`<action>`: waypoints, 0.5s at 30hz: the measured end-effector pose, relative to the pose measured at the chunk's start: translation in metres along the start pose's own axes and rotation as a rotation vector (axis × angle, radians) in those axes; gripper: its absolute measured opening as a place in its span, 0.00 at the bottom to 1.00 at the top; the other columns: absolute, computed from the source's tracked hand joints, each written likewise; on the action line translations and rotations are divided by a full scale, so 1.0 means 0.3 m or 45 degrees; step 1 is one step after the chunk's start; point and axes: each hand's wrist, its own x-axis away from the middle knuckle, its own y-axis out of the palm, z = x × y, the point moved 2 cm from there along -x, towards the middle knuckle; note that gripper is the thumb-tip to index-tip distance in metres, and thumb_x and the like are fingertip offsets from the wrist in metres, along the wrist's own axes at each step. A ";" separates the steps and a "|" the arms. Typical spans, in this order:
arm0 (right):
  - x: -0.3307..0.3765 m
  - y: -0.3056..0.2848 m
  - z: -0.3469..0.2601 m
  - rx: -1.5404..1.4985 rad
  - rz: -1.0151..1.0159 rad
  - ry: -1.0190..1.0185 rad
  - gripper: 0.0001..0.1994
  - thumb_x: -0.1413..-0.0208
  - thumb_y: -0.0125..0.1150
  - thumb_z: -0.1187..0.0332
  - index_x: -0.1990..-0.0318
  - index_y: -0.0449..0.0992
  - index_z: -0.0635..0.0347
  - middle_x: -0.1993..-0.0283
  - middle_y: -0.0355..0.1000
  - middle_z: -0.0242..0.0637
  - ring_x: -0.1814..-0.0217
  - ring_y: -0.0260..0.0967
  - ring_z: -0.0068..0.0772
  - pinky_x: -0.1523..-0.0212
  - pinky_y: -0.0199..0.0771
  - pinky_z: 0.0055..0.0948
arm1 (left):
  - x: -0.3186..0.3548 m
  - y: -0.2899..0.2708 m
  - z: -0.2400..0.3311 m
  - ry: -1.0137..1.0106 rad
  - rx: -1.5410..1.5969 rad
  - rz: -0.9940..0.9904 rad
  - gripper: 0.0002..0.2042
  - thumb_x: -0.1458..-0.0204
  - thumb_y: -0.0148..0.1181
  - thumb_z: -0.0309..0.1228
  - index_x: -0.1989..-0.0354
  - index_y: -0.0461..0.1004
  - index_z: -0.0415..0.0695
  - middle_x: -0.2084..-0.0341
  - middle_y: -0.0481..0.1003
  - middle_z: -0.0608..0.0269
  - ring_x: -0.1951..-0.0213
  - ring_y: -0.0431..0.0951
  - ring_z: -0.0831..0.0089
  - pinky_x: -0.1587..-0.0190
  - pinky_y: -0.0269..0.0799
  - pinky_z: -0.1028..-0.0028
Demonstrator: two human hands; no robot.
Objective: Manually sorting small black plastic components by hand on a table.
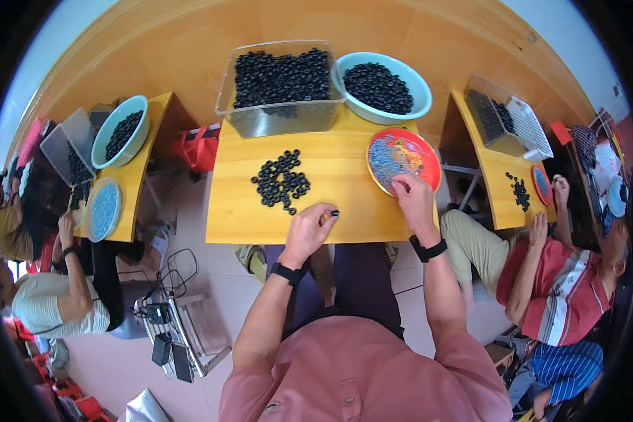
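My left hand (311,228) is closed near the table's front edge, pinching a small black ring-shaped piece (335,213) between thumb and fingertip. Just beyond it lies a loose pile of similar black pieces (280,180) on the yellow table (239,225). My right hand (416,200) reaches over the near rim of a round red plate (431,169), its fingers pinched together. Whatever those fingertips hold is too small to make out. Many thin blue-grey pieces (385,159) are heaped on the plate's left side, beside its coloured picture.
A clear plastic bin (274,121) and a light-blue basin (420,105), both full of black pieces, stand at the table's back. Similar tables flank mine, with a person (53,299) at the left one and another (552,285) at the right. A metal stool (190,330) stands lower left.
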 end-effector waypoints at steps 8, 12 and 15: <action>-0.054 0.251 -0.204 -0.122 -0.432 -0.426 0.05 0.44 0.63 0.70 0.63 0.82 0.60 0.64 0.79 0.43 0.61 0.78 0.48 0.61 0.76 0.39 | 0.001 -0.021 0.039 0.162 -0.107 -0.113 0.08 0.50 0.68 0.29 0.62 0.81 0.43 0.69 0.81 0.59 0.72 0.78 0.61 0.64 0.76 0.65; -0.098 0.373 -0.285 -0.132 -0.577 -0.491 0.06 0.45 0.61 0.71 0.62 0.83 0.58 0.63 0.79 0.42 0.60 0.77 0.49 0.60 0.76 0.41 | -0.003 -0.014 0.027 0.212 -0.108 -0.139 0.08 0.49 0.69 0.28 0.62 0.81 0.42 0.70 0.80 0.56 0.74 0.77 0.63 0.66 0.75 0.65; -0.113 0.432 -0.291 -0.059 -0.687 -0.534 0.08 0.47 0.59 0.71 0.62 0.83 0.57 0.63 0.79 0.40 0.59 0.77 0.48 0.59 0.76 0.43 | -0.001 -0.012 0.026 0.232 -0.091 -0.123 0.09 0.49 0.70 0.28 0.61 0.82 0.40 0.72 0.79 0.55 0.75 0.76 0.64 0.68 0.74 0.66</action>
